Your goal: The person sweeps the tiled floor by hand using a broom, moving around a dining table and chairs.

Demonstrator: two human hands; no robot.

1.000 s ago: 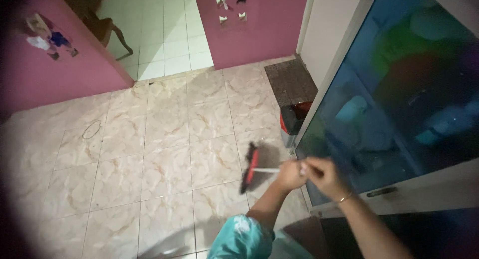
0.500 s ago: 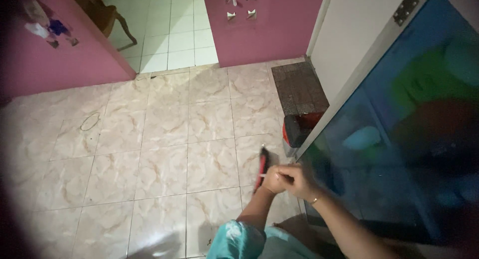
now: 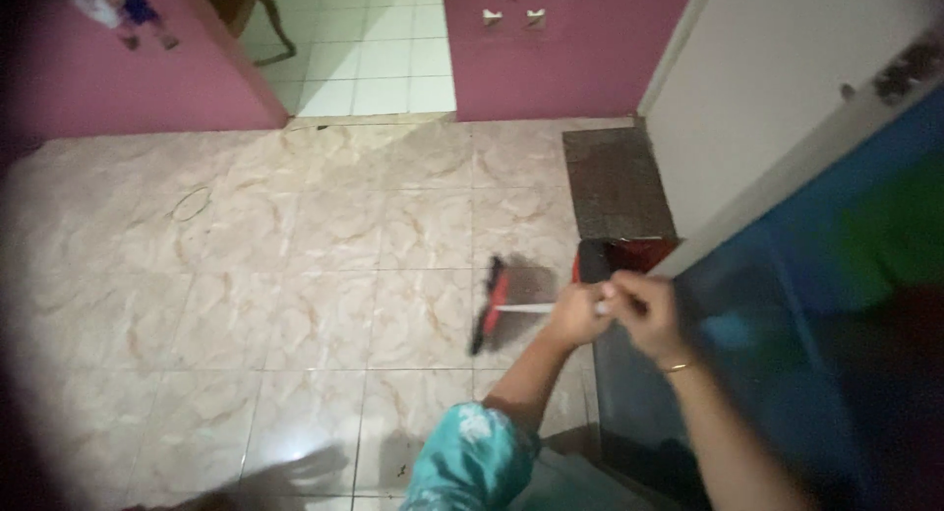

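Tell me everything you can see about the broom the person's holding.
The broom has a red head with dark bristles, blurred, and a thin pale handle. The head is low over the marbled tile floor; whether it touches is unclear. The handle runs right into both hands: the left hand grips nearer the head, the right hand behind it. A red dustpan lies just beyond, by the doormat.

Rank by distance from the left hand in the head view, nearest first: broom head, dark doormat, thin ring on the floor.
From the left hand:
1. Broom head, just left of it at the handle's end.
2. Dark doormat, beyond it, by the white door.
3. Thin ring, far left on the marbled tiles.
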